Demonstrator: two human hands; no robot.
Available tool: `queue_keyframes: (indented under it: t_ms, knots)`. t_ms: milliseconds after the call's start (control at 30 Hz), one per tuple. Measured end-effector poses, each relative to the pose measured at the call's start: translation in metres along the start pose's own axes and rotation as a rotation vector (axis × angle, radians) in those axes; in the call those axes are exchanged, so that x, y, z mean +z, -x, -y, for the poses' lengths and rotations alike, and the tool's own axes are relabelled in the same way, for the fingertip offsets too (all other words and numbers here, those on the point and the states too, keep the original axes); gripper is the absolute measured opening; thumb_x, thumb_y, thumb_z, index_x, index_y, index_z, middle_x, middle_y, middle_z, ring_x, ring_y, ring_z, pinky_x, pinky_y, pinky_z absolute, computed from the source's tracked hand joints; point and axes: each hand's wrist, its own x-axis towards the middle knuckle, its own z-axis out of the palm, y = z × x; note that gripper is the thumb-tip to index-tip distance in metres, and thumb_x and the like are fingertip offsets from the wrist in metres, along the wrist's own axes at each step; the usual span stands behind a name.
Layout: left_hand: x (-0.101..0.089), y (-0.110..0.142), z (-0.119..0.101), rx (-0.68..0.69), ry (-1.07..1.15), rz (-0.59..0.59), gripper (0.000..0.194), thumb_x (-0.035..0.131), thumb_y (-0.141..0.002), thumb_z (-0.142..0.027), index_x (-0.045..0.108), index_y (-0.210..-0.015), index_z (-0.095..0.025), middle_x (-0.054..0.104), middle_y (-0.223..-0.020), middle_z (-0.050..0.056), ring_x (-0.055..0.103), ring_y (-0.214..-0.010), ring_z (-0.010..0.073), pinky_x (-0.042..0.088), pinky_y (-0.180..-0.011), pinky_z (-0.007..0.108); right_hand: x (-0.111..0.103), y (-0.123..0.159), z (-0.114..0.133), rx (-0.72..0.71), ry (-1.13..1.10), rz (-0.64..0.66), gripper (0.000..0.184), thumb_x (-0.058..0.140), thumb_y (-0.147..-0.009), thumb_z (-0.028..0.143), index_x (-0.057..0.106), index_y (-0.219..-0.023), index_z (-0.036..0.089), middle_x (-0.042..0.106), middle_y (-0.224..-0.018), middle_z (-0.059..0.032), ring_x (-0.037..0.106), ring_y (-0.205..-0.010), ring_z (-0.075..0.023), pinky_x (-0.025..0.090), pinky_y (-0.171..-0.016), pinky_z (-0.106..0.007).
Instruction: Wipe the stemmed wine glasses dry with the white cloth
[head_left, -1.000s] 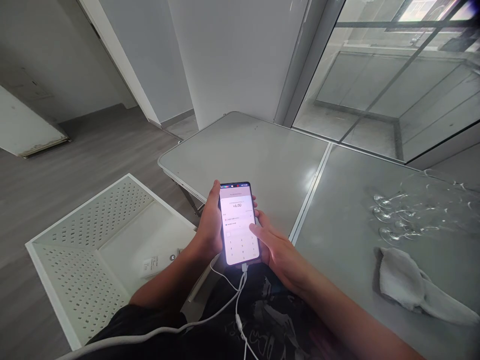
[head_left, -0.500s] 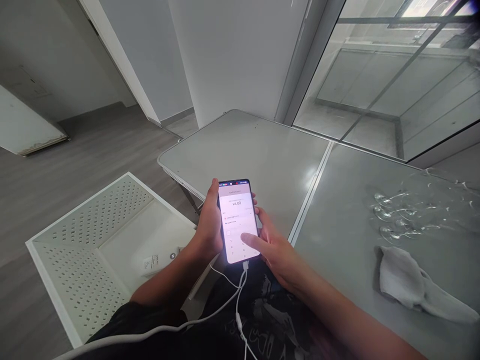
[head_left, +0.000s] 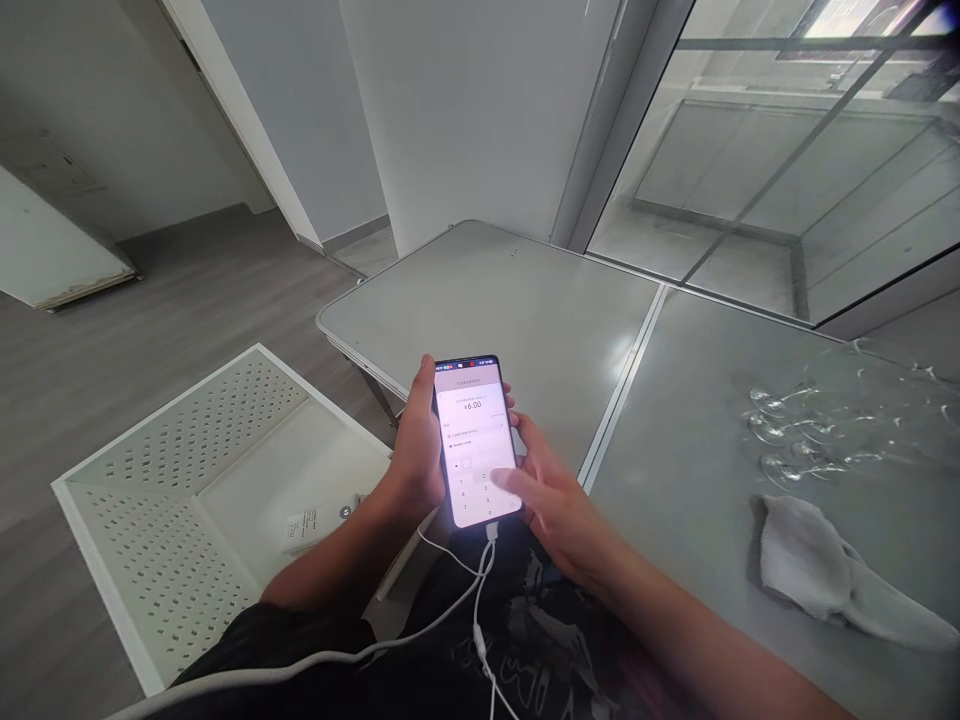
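Note:
A lit smartphone (head_left: 471, 420) is upright in front of me, its screen showing a number pad. My left hand (head_left: 418, 450) is wrapped round the phone's left edge. My right hand (head_left: 551, 495) cups the right edge from behind, and its thumb rests on the lower part of the screen. A white cable (head_left: 457, 595) runs from the phone's bottom down across my lap, which is covered by dark printed clothing.
A grey folding table (head_left: 540, 300) stretches ahead and to the right. Several clear wine glasses (head_left: 825, 430) lie on it at the right, with a white cloth (head_left: 810, 565) nearer me. A white perforated shelf unit (head_left: 187, 480) stands at my left on the wood floor. Glass walls rise behind.
My right thumb moved down the screen to the number pad, then shifted slightly across it. The phone and my left hand have stayed almost still.

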Motion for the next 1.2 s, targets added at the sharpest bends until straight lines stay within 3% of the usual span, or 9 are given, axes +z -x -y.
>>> queue_keyframes:
  t_ms: [133, 533, 733, 933, 1067, 1200]
  knots:
    - [-0.003, -0.001, -0.001, -0.013, -0.004, 0.027, 0.07, 0.049, -0.09, -0.074, 0.077, -0.11, -0.013, 0.078, -0.091, 0.015, 0.075, -0.089, 0.0299, 0.057, -0.08, 0.04, -0.001, 0.002, 0.001, 0.005, -0.112, 0.005, 0.068, 0.056, -0.085, 0.024, 0.037, -0.151, 0.032, 0.069, -0.127, -0.0083, 0.068, -0.11, -0.0328, 0.059, -0.081, -0.046]
    - [0.0, 0.0, -0.001, -0.026, -0.002, 0.0, 0.073, 0.048, -0.089, -0.075, 0.076, -0.109, -0.011, 0.078, -0.093, 0.016, 0.074, -0.083, 0.0293, 0.056, -0.075, 0.039, -0.001, 0.001, 0.003, 0.009, -0.099, 0.052, 0.077, 0.058, -0.076, 0.017, 0.035, -0.148, 0.03, 0.071, -0.115, -0.0078, 0.068, -0.106, -0.0342, 0.058, -0.08, -0.046]
    - [0.004, 0.002, -0.001, -0.024, 0.002, -0.045, 0.072, 0.049, -0.089, -0.076, 0.076, -0.11, -0.012, 0.077, -0.093, 0.016, 0.074, -0.085, 0.0303, 0.056, -0.077, 0.041, -0.003, 0.001, 0.0, -0.007, 0.106, 0.035, 0.08, 0.069, -0.08, 0.02, 0.032, -0.15, 0.03, 0.073, -0.113, -0.0088, 0.071, -0.096, -0.0326, 0.057, -0.084, -0.051]
    - [0.009, 0.006, 0.001, -0.034, -0.002, -0.075, 0.074, 0.049, -0.087, -0.078, 0.077, -0.103, -0.011, 0.076, -0.09, 0.016, 0.073, -0.08, 0.0282, 0.058, -0.077, 0.042, -0.001, -0.002, -0.004, -0.072, 0.252, -0.039, 0.093, 0.086, -0.073, 0.03, 0.035, -0.151, 0.03, 0.065, -0.136, -0.0134, 0.063, -0.121, -0.0393, 0.055, -0.095, -0.055]
    - [0.006, 0.005, 0.0, -0.035, -0.024, -0.078, 0.077, 0.047, -0.088, -0.079, 0.076, -0.107, -0.01, 0.077, -0.094, 0.016, 0.073, -0.082, 0.0291, 0.058, -0.076, 0.043, -0.001, -0.002, -0.004, -0.014, 0.106, 0.025, 0.089, 0.08, -0.08, 0.034, 0.03, -0.154, 0.028, 0.067, -0.131, -0.0141, 0.067, -0.113, -0.037, 0.057, -0.091, -0.051]
    - [0.001, 0.004, -0.001, -0.034, -0.044, -0.08, 0.078, 0.045, -0.089, -0.079, 0.076, -0.111, -0.01, 0.077, -0.098, 0.017, 0.074, -0.084, 0.0296, 0.057, -0.078, 0.043, -0.005, 0.0, -0.003, 0.029, 0.022, 0.031, 0.073, 0.067, -0.091, 0.037, 0.031, -0.154, 0.031, 0.067, -0.13, -0.0112, 0.069, -0.105, -0.033, 0.058, -0.086, -0.046]
